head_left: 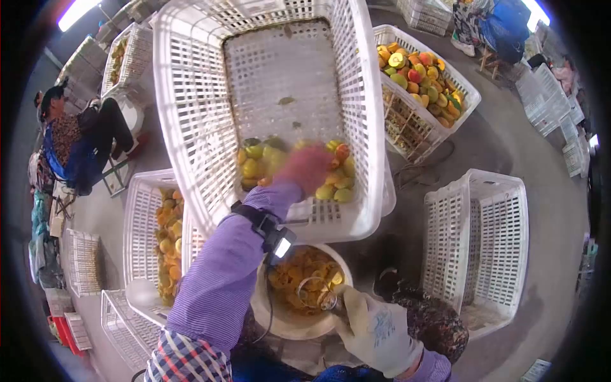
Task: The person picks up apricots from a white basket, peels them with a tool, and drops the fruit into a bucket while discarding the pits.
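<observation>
My bare left hand (pixel 307 169) reaches into a large white plastic crate (pixel 366 127), down among yellow-green and reddish fruit (pixel 334 184) that look like peaches. It is smeared by motion and its fingers do not show clearly. A strap with a small device (pixel 270 232) is round that wrist. My right hand (pixel 375 328), in a white glove, is closed on a metal tool with a ring-shaped loop (pixel 312 294). The loop overlaps a white bucket (pixel 264 312) of orange peelings or cut pieces (pixel 299 270) in this view.
On the left stands a crate of orange fruit pieces (pixel 168 245); behind right, a crate of fruit (pixel 426 79). White crates (pixel 496 248) stand on the right. A seated person (pixel 76 140) is at far left, another person (pixel 503 28) at upper right.
</observation>
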`<action>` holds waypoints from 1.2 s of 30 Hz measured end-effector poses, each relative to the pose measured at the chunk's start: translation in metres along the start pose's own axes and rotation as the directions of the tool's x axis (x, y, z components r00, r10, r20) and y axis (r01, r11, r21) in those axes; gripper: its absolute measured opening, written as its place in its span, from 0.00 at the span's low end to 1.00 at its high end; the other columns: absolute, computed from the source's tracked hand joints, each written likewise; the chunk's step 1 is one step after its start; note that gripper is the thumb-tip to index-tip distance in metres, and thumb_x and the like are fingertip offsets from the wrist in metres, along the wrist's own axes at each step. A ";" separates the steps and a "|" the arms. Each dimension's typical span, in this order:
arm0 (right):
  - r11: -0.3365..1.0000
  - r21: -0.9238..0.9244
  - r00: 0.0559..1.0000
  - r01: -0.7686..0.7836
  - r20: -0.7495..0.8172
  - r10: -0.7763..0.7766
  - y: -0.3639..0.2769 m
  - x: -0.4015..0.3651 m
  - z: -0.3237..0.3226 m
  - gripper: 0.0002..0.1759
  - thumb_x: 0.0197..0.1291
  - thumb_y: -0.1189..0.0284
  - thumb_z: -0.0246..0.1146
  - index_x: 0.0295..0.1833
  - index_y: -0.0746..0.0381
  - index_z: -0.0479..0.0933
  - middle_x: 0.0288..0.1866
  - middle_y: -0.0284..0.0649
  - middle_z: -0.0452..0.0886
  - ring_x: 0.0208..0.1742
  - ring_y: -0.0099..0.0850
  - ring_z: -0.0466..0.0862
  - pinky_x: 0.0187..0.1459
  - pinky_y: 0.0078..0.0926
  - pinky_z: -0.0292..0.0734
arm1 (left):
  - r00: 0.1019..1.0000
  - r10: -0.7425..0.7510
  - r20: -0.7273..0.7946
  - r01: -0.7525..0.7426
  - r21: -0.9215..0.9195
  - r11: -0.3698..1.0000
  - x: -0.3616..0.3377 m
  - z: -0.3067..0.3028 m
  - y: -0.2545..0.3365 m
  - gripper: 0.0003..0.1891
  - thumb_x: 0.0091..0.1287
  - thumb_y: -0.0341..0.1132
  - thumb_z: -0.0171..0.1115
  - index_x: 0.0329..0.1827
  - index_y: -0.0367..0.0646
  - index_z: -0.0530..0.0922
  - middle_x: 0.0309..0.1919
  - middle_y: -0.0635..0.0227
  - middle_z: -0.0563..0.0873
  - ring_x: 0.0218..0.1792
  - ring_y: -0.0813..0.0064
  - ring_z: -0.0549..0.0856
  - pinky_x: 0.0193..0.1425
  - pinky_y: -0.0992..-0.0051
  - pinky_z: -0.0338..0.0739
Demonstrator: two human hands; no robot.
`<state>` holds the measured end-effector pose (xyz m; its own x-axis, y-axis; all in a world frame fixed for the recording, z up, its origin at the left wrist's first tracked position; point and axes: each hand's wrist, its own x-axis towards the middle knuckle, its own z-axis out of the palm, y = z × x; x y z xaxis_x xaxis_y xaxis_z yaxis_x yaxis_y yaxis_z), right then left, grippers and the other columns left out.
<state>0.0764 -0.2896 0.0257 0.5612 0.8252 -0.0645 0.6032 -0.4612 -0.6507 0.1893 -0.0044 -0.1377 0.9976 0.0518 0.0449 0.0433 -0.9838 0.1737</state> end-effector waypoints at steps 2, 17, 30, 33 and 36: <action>0.998 -0.037 0.996 0.058 -0.069 -0.060 0.014 -0.004 0.006 0.16 0.60 0.71 0.62 0.53 0.63 0.73 0.33 0.41 0.80 0.26 0.33 0.79 0.25 0.30 0.72 | 0.988 -0.032 0.148 0.017 0.103 0.995 0.015 0.005 -0.002 0.13 0.65 0.37 0.57 0.45 0.40 0.84 0.46 0.57 0.85 0.50 0.59 0.85 0.51 0.59 0.81; 0.981 0.153 0.936 0.120 -0.348 -0.060 0.011 0.024 0.014 0.17 0.60 0.73 0.64 0.51 0.68 0.69 0.29 0.54 0.81 0.31 0.53 0.84 0.31 0.45 0.78 | 0.991 0.057 0.124 0.124 -0.992 0.010 -0.151 -0.136 0.032 0.21 0.64 0.26 0.61 0.62 0.33 0.76 0.59 0.57 0.81 0.58 0.66 0.80 0.64 0.69 0.74; 0.957 0.053 0.952 0.285 -0.130 -0.276 -0.021 0.032 0.044 0.17 0.59 0.66 0.64 0.49 0.65 0.73 0.33 0.49 0.83 0.34 0.47 0.85 0.33 0.40 0.80 | 0.895 -0.412 -0.168 -0.083 -0.973 0.217 -0.209 -0.138 0.082 0.27 0.63 0.24 0.66 0.65 0.39 0.67 0.60 0.58 0.75 0.55 0.69 0.80 0.59 0.72 0.78; 0.964 -0.054 0.943 0.260 -0.202 -0.266 -0.019 0.039 0.043 0.19 0.59 0.67 0.64 0.52 0.64 0.73 0.32 0.48 0.83 0.30 0.46 0.85 0.29 0.38 0.79 | 0.886 -0.436 -0.160 -0.020 -0.951 0.309 -0.206 -0.124 0.075 0.28 0.65 0.25 0.64 0.67 0.39 0.64 0.57 0.58 0.78 0.53 0.71 0.82 0.58 0.72 0.80; 0.968 -0.122 0.951 0.221 -0.195 -0.242 -0.019 0.044 0.049 0.17 0.58 0.68 0.64 0.50 0.63 0.73 0.31 0.46 0.83 0.30 0.45 0.85 0.29 0.38 0.79 | 0.898 -0.408 -0.162 -0.038 -0.955 0.294 -0.206 -0.124 0.074 0.30 0.65 0.26 0.64 0.68 0.39 0.61 0.56 0.60 0.82 0.55 0.71 0.82 0.58 0.73 0.79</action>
<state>0.0616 -0.2288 -0.0016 0.4982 0.8322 0.2433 0.7767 -0.3037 -0.5518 -0.0193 -0.0665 -0.0123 0.8700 0.4760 0.1286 -0.0764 -0.1275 0.9889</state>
